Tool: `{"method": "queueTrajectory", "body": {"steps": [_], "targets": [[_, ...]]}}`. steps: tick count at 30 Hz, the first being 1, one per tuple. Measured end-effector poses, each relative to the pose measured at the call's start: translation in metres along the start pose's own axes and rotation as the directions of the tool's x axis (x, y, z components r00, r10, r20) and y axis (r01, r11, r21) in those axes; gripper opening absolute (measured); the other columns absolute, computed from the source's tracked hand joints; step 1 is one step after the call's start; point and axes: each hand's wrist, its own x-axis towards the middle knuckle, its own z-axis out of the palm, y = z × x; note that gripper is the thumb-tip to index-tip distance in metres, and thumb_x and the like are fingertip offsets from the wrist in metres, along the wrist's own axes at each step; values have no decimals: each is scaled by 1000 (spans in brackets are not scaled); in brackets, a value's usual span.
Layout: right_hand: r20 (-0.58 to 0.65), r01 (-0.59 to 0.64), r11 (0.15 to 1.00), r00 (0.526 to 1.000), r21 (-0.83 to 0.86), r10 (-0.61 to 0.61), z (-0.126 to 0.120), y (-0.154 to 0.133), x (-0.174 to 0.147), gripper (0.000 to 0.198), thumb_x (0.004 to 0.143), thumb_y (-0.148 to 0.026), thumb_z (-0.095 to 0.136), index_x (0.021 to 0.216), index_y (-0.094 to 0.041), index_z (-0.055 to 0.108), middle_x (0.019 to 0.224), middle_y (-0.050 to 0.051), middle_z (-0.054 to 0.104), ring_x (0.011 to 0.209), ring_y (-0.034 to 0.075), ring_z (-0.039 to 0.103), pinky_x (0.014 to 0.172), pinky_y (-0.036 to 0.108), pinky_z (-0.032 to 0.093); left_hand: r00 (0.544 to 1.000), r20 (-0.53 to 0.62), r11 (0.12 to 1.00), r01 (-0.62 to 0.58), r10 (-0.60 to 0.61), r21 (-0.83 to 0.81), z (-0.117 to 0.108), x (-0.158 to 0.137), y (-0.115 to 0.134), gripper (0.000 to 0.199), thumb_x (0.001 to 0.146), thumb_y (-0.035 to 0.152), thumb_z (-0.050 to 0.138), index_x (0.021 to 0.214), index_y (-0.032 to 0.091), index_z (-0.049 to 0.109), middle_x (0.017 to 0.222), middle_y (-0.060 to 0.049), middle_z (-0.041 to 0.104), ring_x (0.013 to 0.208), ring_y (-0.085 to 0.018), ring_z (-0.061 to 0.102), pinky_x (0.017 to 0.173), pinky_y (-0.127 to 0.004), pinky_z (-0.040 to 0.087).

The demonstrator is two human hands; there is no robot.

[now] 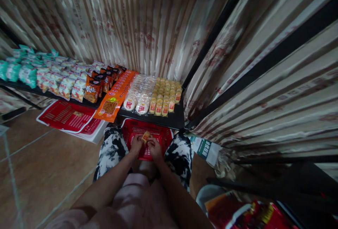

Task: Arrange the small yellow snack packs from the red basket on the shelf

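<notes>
A small yellow packaged snack (pixel 145 137) is held between my two hands, above a red plastic basket (pixel 166 137) set between my knees. My left hand (pixel 136 144) pinches its left side. On its right side my right hand (pixel 154 147) has its fingers closed at the wrapper. Just beyond, on a black shelf (pixel 176 116), stand rows of similar yellow snack packs (pixel 165 97). Round white rice crackers (pixel 142 106) in clear wrappers lie left of them, beside an orange snack bag (pixel 112 104).
Further left on the shelf are orange-brown bags (pixel 93 89), white bags (pixel 66 86) and green bags (pixel 27 74). Another red basket (pixel 66 116) rests on the floor at left. A striped curtain (pixel 148 21) hangs behind; red packaging (pixel 253 215) lies at lower right.
</notes>
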Motion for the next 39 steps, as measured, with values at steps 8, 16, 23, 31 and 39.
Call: {"method": "queueTrajectory", "body": {"steps": [8, 16, 23, 31, 39], "targets": [[-80, -21, 996, 996, 92, 29, -1, -8, 9, 21, 72, -25, 51, 91, -20, 57, 93, 8, 68, 87, 17, 66, 84, 33, 52, 998, 22, 998, -53, 53, -17, 4, -3, 4, 39, 59, -1, 57, 94, 16, 61, 87, -5, 67, 78, -17, 63, 69, -24, 49], [-115, -30, 996, 993, 88, 41, -3, -12, 10, 20, 71, -23, 51, 90, -20, 58, 93, 7, 69, 87, 18, 66, 83, 34, 53, 991, 108, 991, -69, 82, -117, 9, -5, 7, 41, 58, -3, 51, 93, 16, 58, 88, -4, 66, 76, -15, 62, 67, -23, 49], [-191, -7, 999, 981, 52, 17, -11, -27, 7, 24, 71, -32, 54, 92, -20, 54, 96, 8, 67, 81, 18, 66, 77, 31, 53, 984, 146, 988, -82, 101, -134, 19, -12, 15, 38, 57, -4, 53, 88, 18, 58, 83, -2, 66, 80, -15, 62, 72, -24, 49], [-239, 37, 983, 968, -178, -80, -26, -48, 0, 26, 74, -33, 56, 97, -21, 52, 99, 7, 64, 84, 17, 62, 77, 30, 49, 973, 174, 985, -137, 154, -105, 31, -23, 30, 28, 60, 4, 60, 84, 19, 56, 82, -2, 66, 79, -17, 62, 75, -27, 48], [-309, 100, 972, 937, -213, -164, -37, -66, 4, 30, 75, -35, 56, 99, -18, 53, 96, 7, 61, 84, 18, 59, 68, 27, 49, 933, 254, 960, -214, 256, -183, 46, -23, 43, 25, 62, 9, 61, 83, 18, 53, 78, 0, 63, 72, -12, 59, 71, -23, 47]]}}
